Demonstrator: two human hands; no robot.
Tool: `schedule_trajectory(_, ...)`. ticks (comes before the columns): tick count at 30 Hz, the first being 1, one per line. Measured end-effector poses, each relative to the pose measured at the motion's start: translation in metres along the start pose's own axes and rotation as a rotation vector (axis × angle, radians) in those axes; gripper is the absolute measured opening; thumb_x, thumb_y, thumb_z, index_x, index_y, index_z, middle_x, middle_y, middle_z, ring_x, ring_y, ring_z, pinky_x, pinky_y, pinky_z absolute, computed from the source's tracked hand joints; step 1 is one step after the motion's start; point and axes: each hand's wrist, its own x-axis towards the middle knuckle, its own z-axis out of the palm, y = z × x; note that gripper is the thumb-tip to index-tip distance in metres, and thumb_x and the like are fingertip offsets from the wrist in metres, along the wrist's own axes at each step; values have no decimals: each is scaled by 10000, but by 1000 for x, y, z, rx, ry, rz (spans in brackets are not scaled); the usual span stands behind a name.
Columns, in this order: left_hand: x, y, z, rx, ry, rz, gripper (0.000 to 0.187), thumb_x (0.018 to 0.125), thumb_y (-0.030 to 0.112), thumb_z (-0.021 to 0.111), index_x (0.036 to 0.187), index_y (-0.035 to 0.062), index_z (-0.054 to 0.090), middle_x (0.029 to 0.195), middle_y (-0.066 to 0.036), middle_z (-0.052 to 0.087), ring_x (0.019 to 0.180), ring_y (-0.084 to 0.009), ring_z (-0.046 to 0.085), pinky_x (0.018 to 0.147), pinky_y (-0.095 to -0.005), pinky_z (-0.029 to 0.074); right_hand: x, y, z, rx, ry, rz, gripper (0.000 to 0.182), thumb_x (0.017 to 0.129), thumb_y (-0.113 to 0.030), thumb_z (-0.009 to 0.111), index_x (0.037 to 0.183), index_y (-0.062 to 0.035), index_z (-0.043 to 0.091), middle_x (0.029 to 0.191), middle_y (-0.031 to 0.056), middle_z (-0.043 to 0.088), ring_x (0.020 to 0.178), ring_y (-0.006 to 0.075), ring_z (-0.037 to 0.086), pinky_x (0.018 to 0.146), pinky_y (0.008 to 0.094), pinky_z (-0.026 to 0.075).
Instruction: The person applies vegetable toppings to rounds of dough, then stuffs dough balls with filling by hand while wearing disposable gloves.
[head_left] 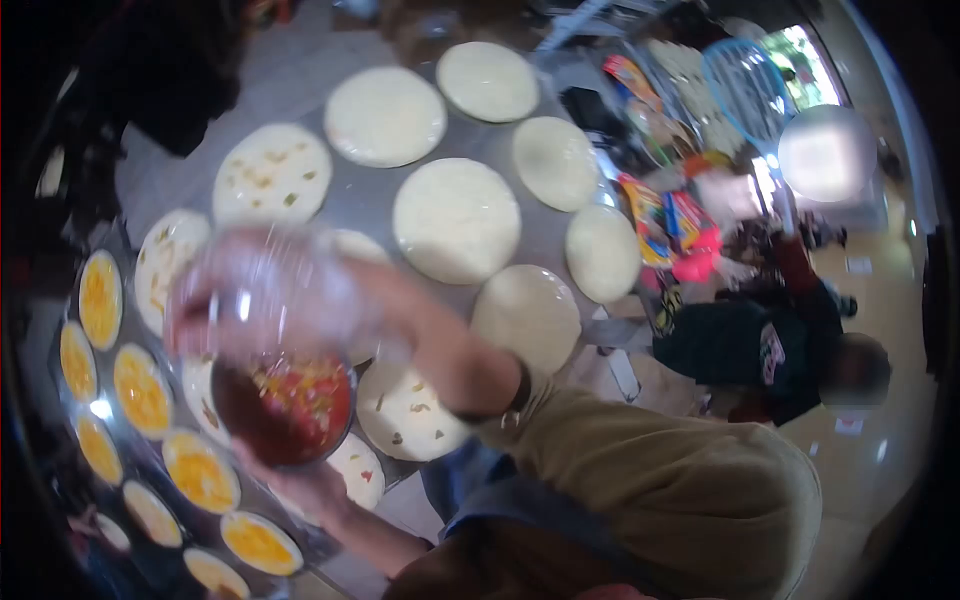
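My left hand [312, 488] supports a round bowl [238, 405] from below and along its near side. Inside it are chopped red and yellowish pieces [308, 400] in red liquid. Above the bowl is my right hand [270, 295], in a clear plastic glove and smeared by motion; its fingers and anything in them cannot be made out. Around the hands lie pale round bases that look like dough. One base [410, 408], beside the bowl, carries scattered small pieces, as does another base [272, 175] farther off. A plain base [457, 220] lies past my right forearm.
Several yellow-topped rounds [142, 390] fill the left side of the grey table [340, 215]. Colourful packets [665, 220] and a blue-rimmed round object [745, 95] are at the upper right. A person in a dark green top [735, 340] is at the right.
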Motion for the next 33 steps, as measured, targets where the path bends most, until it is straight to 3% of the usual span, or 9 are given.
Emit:
schedule_trajectory(2,9,12,14,-16,23,29,693,935,536,402,1454,87,306,1461,-109,347,1340,-296,321,1133,-447,200,0,9,14,-4,-294,118,294,911,-316,570,946,-45,677,989,135,621,934,248,612,825,375,491)
schedule_trajectory(3,-63,-49,50,-220,-49,-142,708,924,549,428,1447,84,316,1458,-108,354,1341,-285,325,1131,-448,207,-68,-23,-22,-259,-301,277,275,908,-305,572,957,-49,662,1002,132,614,941,261,606,826,379,489)
schedule_trajectory(8,-92,-70,0,-330,-86,-92,715,907,573,465,1429,101,344,1451,-115,361,1345,-281,323,1116,-465,246,-137,-19,23,-452,-93,141,209,827,-246,617,968,-94,592,958,168,610,958,347,584,825,414,475)
schedule_trajectory(14,-135,-37,-56,-354,-33,-88,707,910,574,451,1423,97,354,1442,-99,382,1330,-275,346,1096,-461,266,-165,-51,72,-479,-237,116,203,841,-195,579,1014,-90,582,1014,131,591,966,320,568,841,375,462)
schedule_trajectory(15,-140,-33,-65,-347,-61,-63,710,909,577,447,1423,96,353,1444,-100,381,1331,-275,344,1096,-462,264,-175,-60,80,-470,-253,144,193,847,-185,577,1017,-93,580,1013,110,585,955,300,565,838,357,459)
schedule_trajectory(16,-142,-36,-77,-340,-97,-41,713,909,579,443,1424,94,351,1446,-101,380,1333,-276,342,1097,-462,261,-186,-58,90,-460,-210,-76,152,850,-152,566,981,-75,583,941,119,585,907,296,568,797,362,461)
schedule_trajectory(25,-158,-63,-168,-121,-521,-233,785,869,629,478,1411,73,364,1441,-115,387,1325,-284,357,1103,-428,254,-301,-47,152,-560,-135,-123,111,874,-127,512,899,-19,528,868,135,516,827,280,529,743,389,435)
schedule_trajectory(31,-184,-77,-204,37,-753,-296,767,876,609,485,1410,72,365,1422,-122,412,1301,-278,386,1085,-420,288,-376,-17,188,-1373,-108,-30,146,845,-136,494,897,-10,546,921,169,563,897,303,568,792,409,460)
schedule_trajectory(33,-193,-86,-206,61,-796,-252,752,885,597,478,1411,73,365,1412,-127,421,1286,-279,402,1076,-423,305,-397,-20,196,-1385,-122,158,138,799,-127,543,832,3,575,857,186,594,826,330,603,740,423,492)
